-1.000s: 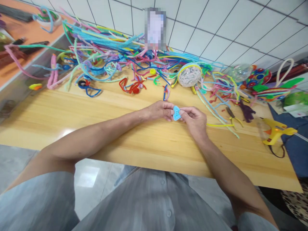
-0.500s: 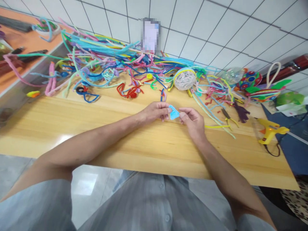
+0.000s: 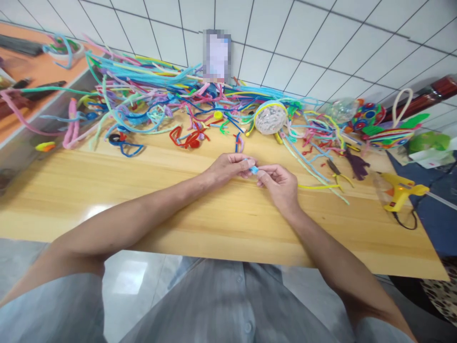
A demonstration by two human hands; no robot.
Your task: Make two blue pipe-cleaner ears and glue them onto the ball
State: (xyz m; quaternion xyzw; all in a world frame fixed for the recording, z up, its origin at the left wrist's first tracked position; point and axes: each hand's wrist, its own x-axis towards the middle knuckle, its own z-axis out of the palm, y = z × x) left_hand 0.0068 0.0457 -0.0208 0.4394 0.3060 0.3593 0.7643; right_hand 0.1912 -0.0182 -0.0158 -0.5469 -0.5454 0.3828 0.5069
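Observation:
Over the middle of the wooden table (image 3: 200, 219), a small light-blue pipe-cleaner piece (image 3: 253, 169) is pinched between my two hands. My left hand (image 3: 233, 166) grips its left side with thumb and fingers closed. The thumb and fingertips of my right hand (image 3: 280, 183) are closed on its right side. Most of the piece is covered by my fingers. Just beyond my hands lies a bent blue and purple pipe cleaner (image 3: 239, 142). A yellow pipe cleaner (image 3: 317, 186) reaches out to the right of my right hand.
A heap of coloured pipe cleaners (image 3: 143, 90) runs along the tiled wall, with a phone (image 3: 217, 55) propped behind it. A round clear ornament (image 3: 270, 118) stands among them. Pliers (image 3: 339, 174) and a yellow glue gun (image 3: 400, 190) lie at the right. A clear-sided box (image 3: 53, 112) borders the left.
The blue piece showed as a flat triangle before; now only a small part shows between my fingers. My right hand has moved left, closer to my left hand.

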